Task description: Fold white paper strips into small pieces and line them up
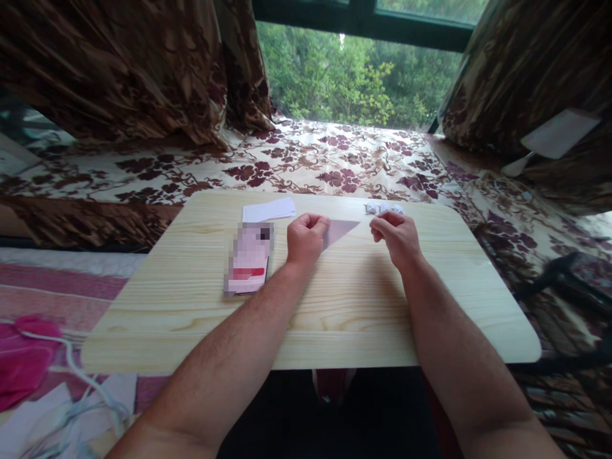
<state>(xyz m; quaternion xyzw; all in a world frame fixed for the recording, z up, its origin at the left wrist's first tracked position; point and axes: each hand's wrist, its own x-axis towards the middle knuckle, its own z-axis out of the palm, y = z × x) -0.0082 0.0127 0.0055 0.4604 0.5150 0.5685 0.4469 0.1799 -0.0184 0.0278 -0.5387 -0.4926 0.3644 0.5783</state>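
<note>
My left hand [305, 239] pinches one corner of a folded paper triangle [338, 233] above the wooden table. The triangle's long point reaches toward my right hand [396, 234], whose fingers are curled together just beyond that tip. A gap shows between the tip and those fingers, and whatever they pinch, if anything, is hidden. Several small folded white paper pieces [384, 208] sit in a row behind my right hand. To the left lies a stack of white paper strips [269, 210], with a pixelated phone [250, 258] in front of it.
The pale wood-grain table [354, 325] has rounded corners. Behind it runs a ledge with floral cloth [335, 159] below a window. A white lamp [559, 134] stands at the right. White cables [71, 347] and loose papers lie at the lower left.
</note>
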